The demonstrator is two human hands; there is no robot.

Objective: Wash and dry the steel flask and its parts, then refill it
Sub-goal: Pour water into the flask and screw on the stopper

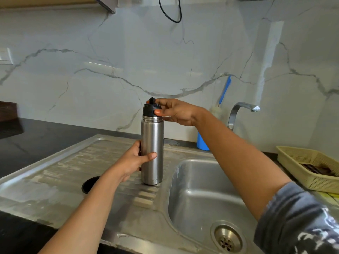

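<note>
Upright cylindrical brushed-steel flask [152,153] on sink drainboard [77,167], left hand [136,160] clasping body, right hand [176,111] gripping black screw cap [149,110]; cap-turning step, calling for steady counter-hold.

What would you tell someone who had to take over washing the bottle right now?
Left hand: wrapped around the steel flask, holding it upright on the drainboard beside the sink.
Right hand: fingers gripping the black cap, which sits on the flask's neck.
Nearby: tap not running, bottle brush standing in a blue holder behind the sink.
Done: no sign of washing; the sink basin has no standing water.
Left: take the cap off, wash flask and parts, dry them, refill.
</note>
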